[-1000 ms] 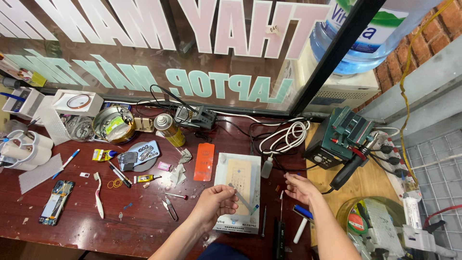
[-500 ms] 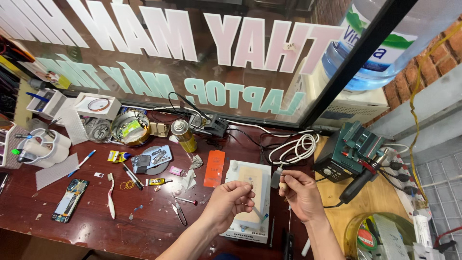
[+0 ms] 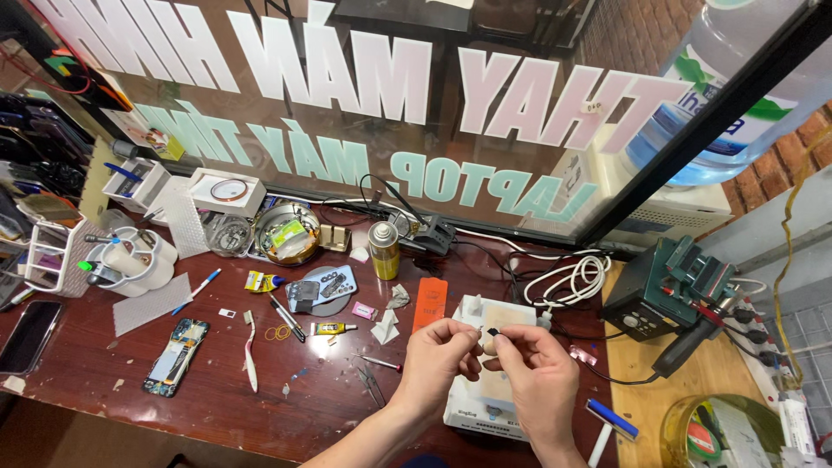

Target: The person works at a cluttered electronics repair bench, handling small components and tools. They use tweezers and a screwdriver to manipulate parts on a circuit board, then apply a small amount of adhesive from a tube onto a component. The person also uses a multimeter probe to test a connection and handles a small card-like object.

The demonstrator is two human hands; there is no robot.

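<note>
— What's that between the fingers?

— A tiny dark part (image 3: 492, 332), pinched between the fingertips of both hands, up above the white heating pad (image 3: 485, 381) at the near edge of the bench (image 3: 217, 390). Too small for me to say what it is.

— Both hands on it?

— Yes. The left hand (image 3: 438, 355) and right hand (image 3: 537, 373) are drawn together, thumbs and forefingers closed on the part, the other fingers curled.

— And around them?

— An orange card (image 3: 430, 302) lies just left of the pad, with tweezers (image 3: 373, 386) on the dark red wood near the left wrist. Further left there's a white toothbrush (image 3: 250, 351) and an opened phone (image 3: 176, 355) showing its insides. A yellow spray can (image 3: 384, 250) stands upright behind, near a coil of white cable (image 3: 572, 277). Off to the right sits a green soldering station (image 3: 667, 290), and a blue-handled tool (image 3: 612, 419) lies just beside the right wrist.
</note>
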